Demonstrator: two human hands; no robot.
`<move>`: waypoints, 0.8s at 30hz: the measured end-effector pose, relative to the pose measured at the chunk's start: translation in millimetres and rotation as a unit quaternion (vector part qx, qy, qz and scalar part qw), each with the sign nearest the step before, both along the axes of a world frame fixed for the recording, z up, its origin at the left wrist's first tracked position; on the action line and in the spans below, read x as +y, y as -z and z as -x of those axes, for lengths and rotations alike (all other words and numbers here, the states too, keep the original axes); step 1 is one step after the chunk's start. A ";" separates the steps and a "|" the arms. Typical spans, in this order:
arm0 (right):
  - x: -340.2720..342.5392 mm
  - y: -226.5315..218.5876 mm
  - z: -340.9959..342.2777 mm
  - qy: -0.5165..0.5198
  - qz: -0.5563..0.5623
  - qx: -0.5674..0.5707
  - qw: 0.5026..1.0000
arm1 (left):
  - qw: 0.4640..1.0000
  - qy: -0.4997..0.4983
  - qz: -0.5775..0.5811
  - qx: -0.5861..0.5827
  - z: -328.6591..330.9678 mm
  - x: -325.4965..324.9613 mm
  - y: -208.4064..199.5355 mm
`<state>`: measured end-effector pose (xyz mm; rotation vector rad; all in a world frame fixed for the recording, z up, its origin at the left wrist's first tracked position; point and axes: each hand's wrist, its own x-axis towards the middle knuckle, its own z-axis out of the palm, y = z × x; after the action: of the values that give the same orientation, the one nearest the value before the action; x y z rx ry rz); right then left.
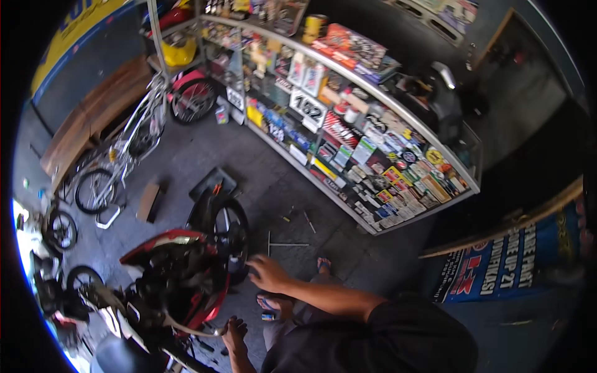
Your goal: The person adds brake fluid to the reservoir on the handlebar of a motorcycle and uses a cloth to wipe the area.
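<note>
A long glass counter (pixel 373 186) curves from upper left to the right, its front and shelves crowded with small stickers (pixel 398 180) and flat packets (pixel 298 140) in red, yellow, blue, black and white. Among them stands a white rectangular plate (pixel 309 107) with black figures. On the countertop lie red printed packs (pixel 351 46) beside a yellow can (pixel 314 26). A blue banner (pixel 507 264) with white and red print hangs at lower right. A yellow-and-blue sign (pixel 81 28) arcs across the upper left wall.

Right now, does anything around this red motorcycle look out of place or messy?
Yes. Loose hand tools lie scattered on the grey floor beside the motorcycle's front wheel, underfoot. The right hand reaches toward that wheel; the left hand is at the motorcycle's lower bodywork.
</note>
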<state>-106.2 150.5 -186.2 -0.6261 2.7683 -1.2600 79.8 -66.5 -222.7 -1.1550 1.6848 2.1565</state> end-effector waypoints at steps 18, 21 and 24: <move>613.4 102.5 -282.9 0.659 -0.023 -0.192 0.727 | 0.908 0.415 -0.012 0.050 181.4 443.6 15.3; 659.9 40.2 -280.7 0.703 0.093 -0.130 0.693 | 0.879 0.469 0.074 0.040 194.0 521.2 13.7; 713.1 -40.4 -248.0 0.709 0.068 -0.037 0.701 | 0.859 0.501 0.106 0.020 208.5 567.2 37.5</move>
<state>141.8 863.6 -145.8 1.9067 2.7992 -1.3831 -128.8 500.7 -260.2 -0.1121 1.9308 1.3415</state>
